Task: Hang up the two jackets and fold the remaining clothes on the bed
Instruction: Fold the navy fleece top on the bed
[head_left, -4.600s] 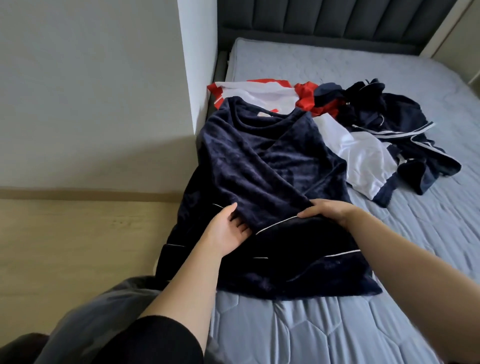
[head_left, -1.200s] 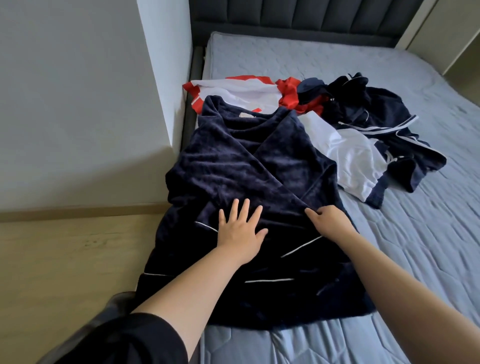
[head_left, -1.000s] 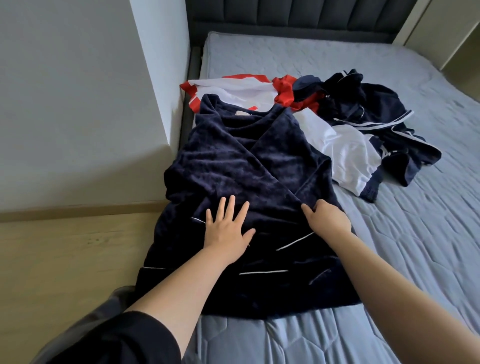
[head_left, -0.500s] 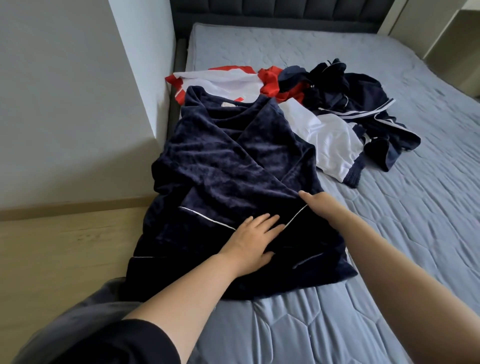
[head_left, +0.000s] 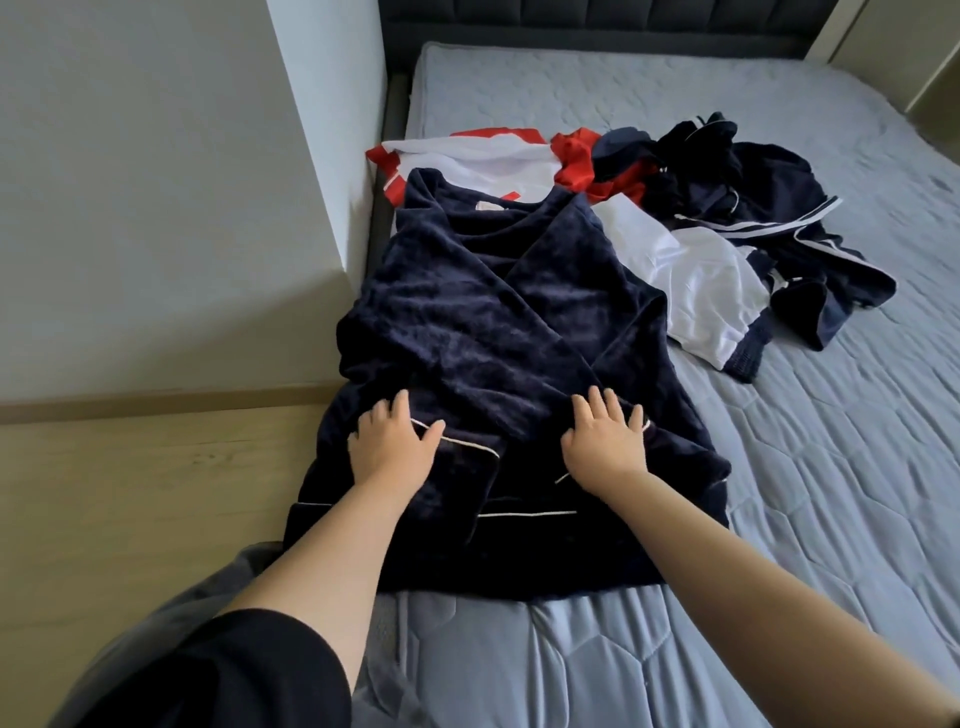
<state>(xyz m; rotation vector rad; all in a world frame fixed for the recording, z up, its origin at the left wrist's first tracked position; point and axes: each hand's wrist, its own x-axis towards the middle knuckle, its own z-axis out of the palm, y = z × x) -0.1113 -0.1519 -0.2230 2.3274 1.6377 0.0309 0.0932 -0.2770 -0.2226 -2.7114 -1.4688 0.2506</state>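
1. Two hands lie flat on the navy velvet top: the left hand with fingers spread over a white-piped cuff, the right hand beside the folded-in sleeve. Neither grasps any cloth.
2. That top lies spread at the bed's near left corner, both sleeves crossed over its front, one edge hanging off toward the wooden floor.
3. Just beyond it lie a red-and-white garment, a white piece and a crumpled navy jacket.
4. Risk: velvet probably slips, so lifting the hem could let the sleeves slide apart; the overhanging edge might drag the fold sideways.
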